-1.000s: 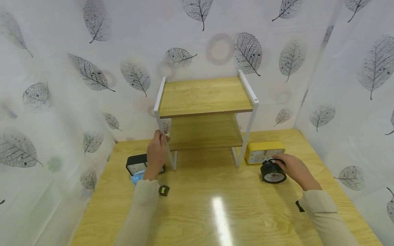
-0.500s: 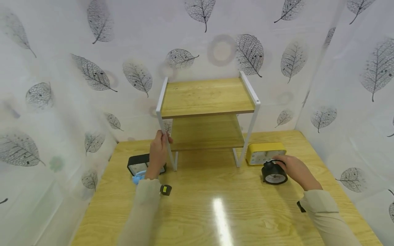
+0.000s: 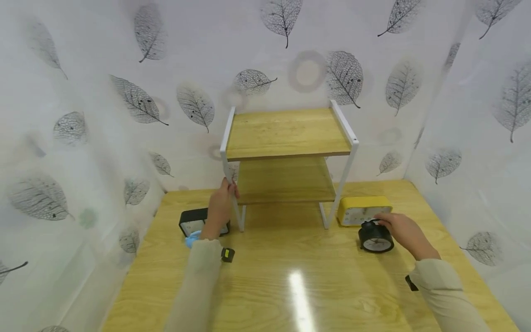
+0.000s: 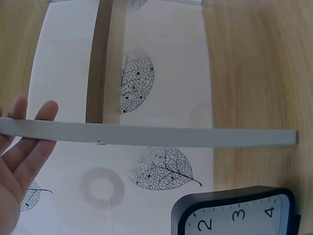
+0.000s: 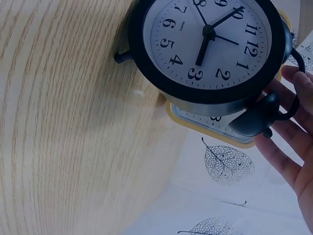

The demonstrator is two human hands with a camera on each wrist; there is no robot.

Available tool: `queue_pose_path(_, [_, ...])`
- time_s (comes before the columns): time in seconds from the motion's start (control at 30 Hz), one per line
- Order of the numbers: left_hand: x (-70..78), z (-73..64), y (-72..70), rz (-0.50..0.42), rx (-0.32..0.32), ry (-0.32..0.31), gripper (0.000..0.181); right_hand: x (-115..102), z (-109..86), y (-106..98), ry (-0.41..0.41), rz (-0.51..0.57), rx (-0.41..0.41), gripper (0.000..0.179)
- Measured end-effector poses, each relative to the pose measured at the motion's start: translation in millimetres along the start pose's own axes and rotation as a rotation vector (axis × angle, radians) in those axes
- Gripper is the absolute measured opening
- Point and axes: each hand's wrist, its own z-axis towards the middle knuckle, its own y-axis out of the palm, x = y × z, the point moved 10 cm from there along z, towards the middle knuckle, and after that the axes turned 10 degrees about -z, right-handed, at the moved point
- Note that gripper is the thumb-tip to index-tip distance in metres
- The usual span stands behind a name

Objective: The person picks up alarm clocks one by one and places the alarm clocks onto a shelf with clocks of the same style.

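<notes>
A two-tier shelf [image 3: 288,131] with wooden boards and a white metal frame stands on the table. My left hand [image 3: 219,207] holds its left front post [image 4: 195,136]; in the left wrist view the fingers pass behind that post. Over on the right, my right hand [image 3: 408,235] grips the top handle of a round black twin-bell alarm clock [image 3: 376,244]. In the right wrist view, thumb and fingers are around the handle [image 5: 296,105], and the white dial [image 5: 210,44] shows. Close behind this clock is a yellow rectangular clock [image 3: 367,201].
Left of the shelf, a black rectangular clock [image 3: 192,216] sits partly behind my left forearm. A light blue object [image 3: 192,240] in front of it is partly hidden. Leaf-patterned sheeting [image 3: 290,83] surrounds the back and sides of the wooden table [image 3: 265,286].
The head view has tilted slightly, so everything appears a little further right and lower. Both hands keep their holds on the shelf post and the alarm clock's handle.
</notes>
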Motion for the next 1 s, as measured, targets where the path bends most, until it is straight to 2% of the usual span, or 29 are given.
queue_pose_path(0.13, [0.7, 0.5, 1.1, 0.055, 0.015, -0.012, 0.018, 2, -0.5, -2, -0.003, -0.006, 0.012, 0.023])
queue_pose_path(0.23, [1.4, -0.9, 0.7, 0.061, 0.025, -0.014, 0.018, -1, -0.9, -6, -0.012, -0.007, 0.034, 0.022])
queue_pose_path(0.43, [4.7, -3.7, -2.1, 0.04, 0.044, 0.004, 0.016, -12, 1.1, -27, -0.054, -0.043, 0.073, 0.023])
queue_pose_path(0.57, [0.7, -4.2, -2.3, 0.032, 0.055, -0.004, 0.016, -16, 4.0, -42, -0.07, -0.059, 0.072, 0.022])
queue_pose_path(0.73, [-0.2, -4.5, -3.1, 0.02, 0.075, 0.01, 0.015, -18, 9.9, -71, -0.077, -0.062, 0.063, 0.021])
queue_pose_path(0.87, [0.8, -5.9, -4.4, 0.008, 0.093, 0.039, 0.016, -20, 18.1, -100, -0.09, -0.081, 0.048, 0.022])
queue_pose_path(1.0, [-0.5, -5.6, -4.2, 0.001, 0.104, 0.038, 0.016, -21, 31.2, -132, -0.095, -0.119, 0.042, 0.024])
